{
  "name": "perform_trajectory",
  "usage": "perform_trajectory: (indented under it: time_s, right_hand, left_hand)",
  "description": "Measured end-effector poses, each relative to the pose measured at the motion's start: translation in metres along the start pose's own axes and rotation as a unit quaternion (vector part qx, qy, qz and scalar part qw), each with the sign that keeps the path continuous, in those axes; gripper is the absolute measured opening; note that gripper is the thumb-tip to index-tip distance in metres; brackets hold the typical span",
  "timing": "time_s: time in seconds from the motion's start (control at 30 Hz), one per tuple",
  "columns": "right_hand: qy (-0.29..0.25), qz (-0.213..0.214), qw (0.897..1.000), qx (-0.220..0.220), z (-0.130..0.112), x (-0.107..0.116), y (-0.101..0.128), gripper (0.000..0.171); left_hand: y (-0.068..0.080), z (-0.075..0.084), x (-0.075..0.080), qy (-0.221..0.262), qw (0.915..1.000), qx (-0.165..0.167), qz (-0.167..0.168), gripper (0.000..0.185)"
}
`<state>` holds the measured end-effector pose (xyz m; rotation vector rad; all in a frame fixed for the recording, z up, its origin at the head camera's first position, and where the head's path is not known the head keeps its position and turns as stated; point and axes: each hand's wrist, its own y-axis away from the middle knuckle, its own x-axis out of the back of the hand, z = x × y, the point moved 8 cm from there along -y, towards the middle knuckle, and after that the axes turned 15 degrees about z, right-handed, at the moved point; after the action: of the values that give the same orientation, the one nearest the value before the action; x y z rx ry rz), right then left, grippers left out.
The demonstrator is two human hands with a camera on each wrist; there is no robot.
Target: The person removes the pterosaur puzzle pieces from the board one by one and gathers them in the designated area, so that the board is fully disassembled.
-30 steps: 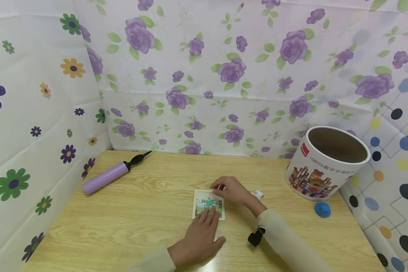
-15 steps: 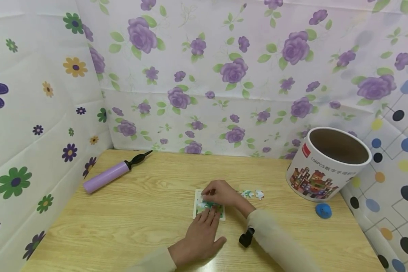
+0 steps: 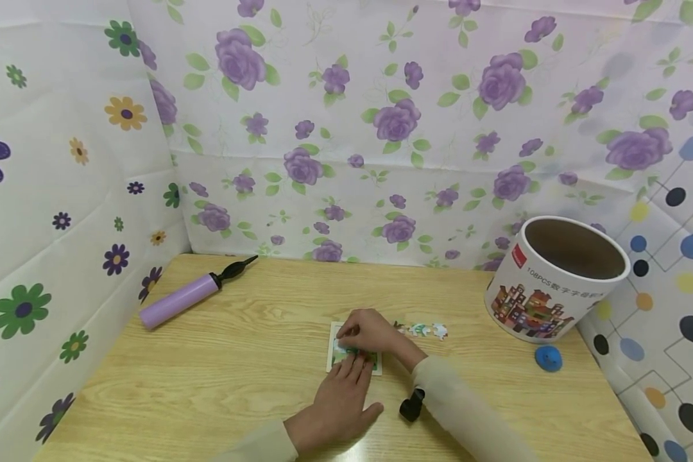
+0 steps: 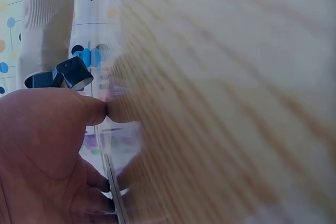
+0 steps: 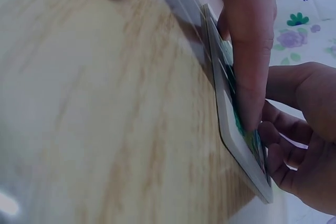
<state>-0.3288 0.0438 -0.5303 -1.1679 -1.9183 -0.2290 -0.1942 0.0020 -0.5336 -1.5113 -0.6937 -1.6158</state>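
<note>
A small square jigsaw puzzle board with a pale frame and a green picture lies on the wooden table. My left hand rests flat, its straight fingertips pressing on the board's near part. Over the board's upper left, my right hand pinches a small pale puzzle piece between thumb and fingers, mostly hidden by them. In the right wrist view, the curled fingers of the right hand meet the board's surface beside an extended left finger. Loose puzzle pieces lie right of the board, partly behind the right wrist.
A purple hand pump with a black nozzle lies at the back left. At the right stands a large white printed bucket, with a small blue object in front. Patterned cloth surrounds the table on three sides.
My right hand has moved left and slightly nearer, from the board's upper right corner to its upper left, uncovering more loose pieces. The left hand stays in place on the board.
</note>
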Motion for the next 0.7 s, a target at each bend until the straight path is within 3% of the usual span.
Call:
perform_trajectory:
  time_s: [0.3, 0.7]
  right_hand:
    - [-0.007, 0.002, 1.0, -0.01, 0.0006, -0.0032, 0.0008, 0.009]
    - [-0.05, 0.0, 0.998, -0.026, -0.0012, -0.0009, -0.0004, 0.004]
  left_hand:
    - [0.0009, -0.0004, -0.0013, -0.007, 0.9999, -0.006, 0.01, 0.08]
    - [0.0023, -0.0026, -0.0022, -0.001, 1.0, -0.007, -0.006, 0.081]
